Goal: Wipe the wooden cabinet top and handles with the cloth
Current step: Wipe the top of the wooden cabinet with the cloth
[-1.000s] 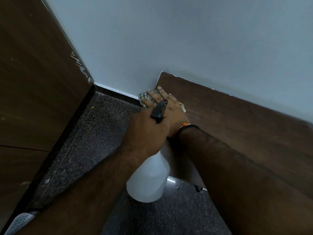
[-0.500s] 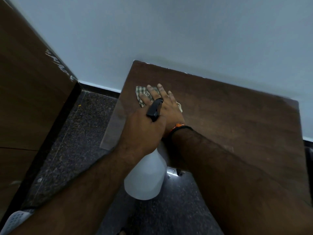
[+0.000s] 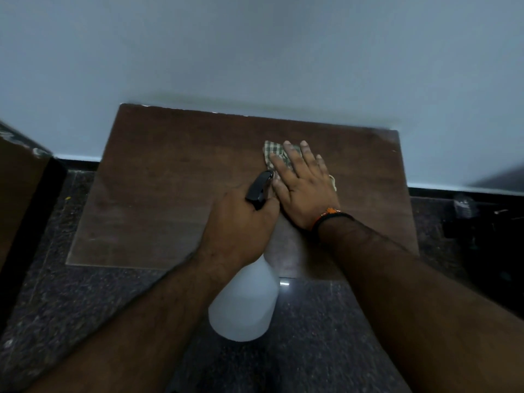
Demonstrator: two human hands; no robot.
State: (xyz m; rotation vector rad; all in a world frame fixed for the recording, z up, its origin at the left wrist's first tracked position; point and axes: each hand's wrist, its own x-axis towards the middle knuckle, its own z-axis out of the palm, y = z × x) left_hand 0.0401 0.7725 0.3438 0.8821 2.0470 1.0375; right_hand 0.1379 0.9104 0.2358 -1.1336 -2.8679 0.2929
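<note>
The dark wooden cabinet top [image 3: 170,194] fills the middle of the view, against a pale wall. My right hand [image 3: 303,188] lies flat, palm down, pressing a green checked cloth [image 3: 273,151] onto the top, right of centre; most of the cloth is hidden under the hand. My left hand [image 3: 241,222] is closed around the black trigger head [image 3: 259,188] of a white spray bottle [image 3: 246,302], which hangs down in front of the cabinet's near edge. The cabinet's handles are out of sight.
A dark speckled stone floor [image 3: 56,293] surrounds the cabinet. A brown wooden panel [image 3: 19,180] stands at the left edge. A black skirting strip [image 3: 453,191] runs along the wall's foot, and dark blurred objects [image 3: 482,222] sit at the right.
My right hand has slid the cloth from the cabinet top's back left corner rightwards to right of centre. The view has swung right with it; my left hand still holds the bottle.
</note>
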